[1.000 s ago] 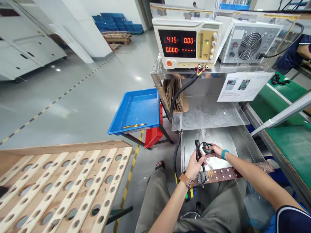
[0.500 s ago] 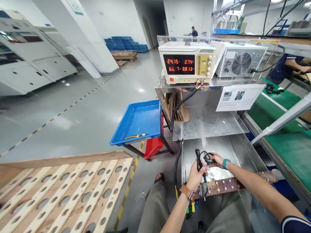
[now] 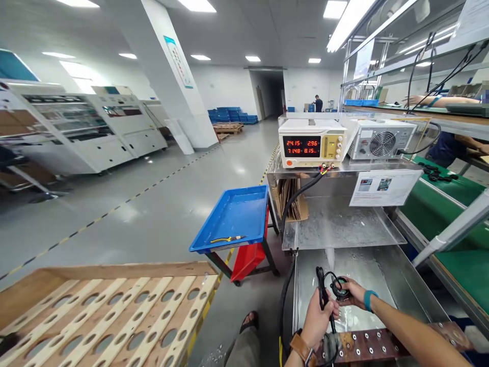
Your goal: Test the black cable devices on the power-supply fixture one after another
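My left hand (image 3: 320,317), with a brown watch strap at the wrist, is closed around a folded black cable (image 3: 321,279). Part of that cable loops across to a small round black device (image 3: 341,288), which my right hand (image 3: 355,294) grips by its edge. A teal band circles the right wrist. Both hands are over a shallow metal tank (image 3: 382,272), close together. Below them runs a brown bar with rows of metal studs (image 3: 369,342); the cable's lower end reaches down to it, and its exact contact is unclear.
A power supply with red digits (image 3: 313,145) stands on a metal shelf behind the tank. To the left are a blue tray (image 3: 244,214) holding yellow-handled pliers (image 3: 228,239), a red bin (image 3: 249,261) and a slatted wooden rack (image 3: 114,311). Other people work at the right and far back.
The head view has tilted upward, so hands and tank sit lower in the picture. Both hands keep their holds. The power supply's digits have changed, including 2.74 to 2.96.
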The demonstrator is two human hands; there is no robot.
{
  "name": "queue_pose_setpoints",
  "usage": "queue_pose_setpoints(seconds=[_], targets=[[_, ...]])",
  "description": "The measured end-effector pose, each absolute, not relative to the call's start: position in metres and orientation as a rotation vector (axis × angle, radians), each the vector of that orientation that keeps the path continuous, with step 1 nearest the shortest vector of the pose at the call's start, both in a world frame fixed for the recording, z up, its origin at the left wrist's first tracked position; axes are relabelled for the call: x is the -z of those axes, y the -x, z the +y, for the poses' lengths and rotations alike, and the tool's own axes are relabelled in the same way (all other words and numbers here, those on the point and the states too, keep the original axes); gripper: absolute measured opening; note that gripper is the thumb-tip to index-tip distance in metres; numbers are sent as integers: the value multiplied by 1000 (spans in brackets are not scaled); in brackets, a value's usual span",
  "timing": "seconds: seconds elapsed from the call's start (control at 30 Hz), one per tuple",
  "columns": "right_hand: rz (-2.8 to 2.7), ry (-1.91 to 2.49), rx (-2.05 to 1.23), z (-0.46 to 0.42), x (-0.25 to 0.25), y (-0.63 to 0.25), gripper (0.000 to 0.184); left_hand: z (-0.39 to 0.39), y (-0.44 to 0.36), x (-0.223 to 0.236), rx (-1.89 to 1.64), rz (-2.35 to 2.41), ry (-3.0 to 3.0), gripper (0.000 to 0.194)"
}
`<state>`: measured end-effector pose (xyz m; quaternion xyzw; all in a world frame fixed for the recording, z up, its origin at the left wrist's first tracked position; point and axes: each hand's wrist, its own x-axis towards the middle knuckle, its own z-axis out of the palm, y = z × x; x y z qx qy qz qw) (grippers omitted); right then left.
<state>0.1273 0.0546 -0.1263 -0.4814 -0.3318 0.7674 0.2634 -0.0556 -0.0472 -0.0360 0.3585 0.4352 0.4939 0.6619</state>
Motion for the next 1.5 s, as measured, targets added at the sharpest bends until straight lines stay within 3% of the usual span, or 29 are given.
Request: queue_pose_setpoints(seconds=[0.3, 0.63, 0.83, 0.9, 1.03, 1.13, 1.2, 1.37, 1.5], targets=[[-880, 1341, -2062, 54, 107, -129, 35, -56, 53, 26, -1022, 1106, -807, 33], [-825, 1340, -2070, 54, 105, -128, 33, -25, 46, 26, -1154, 1378, -847, 12], [-820, 1271, -2004, 57, 83, -125, 34, 3, 48, 13, -1070, 1477, -1304, 8], [-787, 1190, -2039, 53, 69, -125, 31, 6, 45, 8, -1070, 1463, -1435, 13], [-694, 1052, -2088, 36, 43, -118, 23, 11, 39, -4, -978, 1437, -1706, 48], [-613, 1079, -2066, 25, 29, -112, 20, 13, 38, -16, -833, 1430, -1869, 61], [-555, 1084, -2071, 21, 24, -110, 19, 14, 38, -22, -723, 1476, -1921, 61], [-465, 1003, -2076, 20, 20, -115, 13, 17, 35, -26, -648, 1550, -2045, 38], [-493, 1022, -2082, 23, 19, -121, 20, 20, 31, -22, -756, 1573, -1973, 40]])
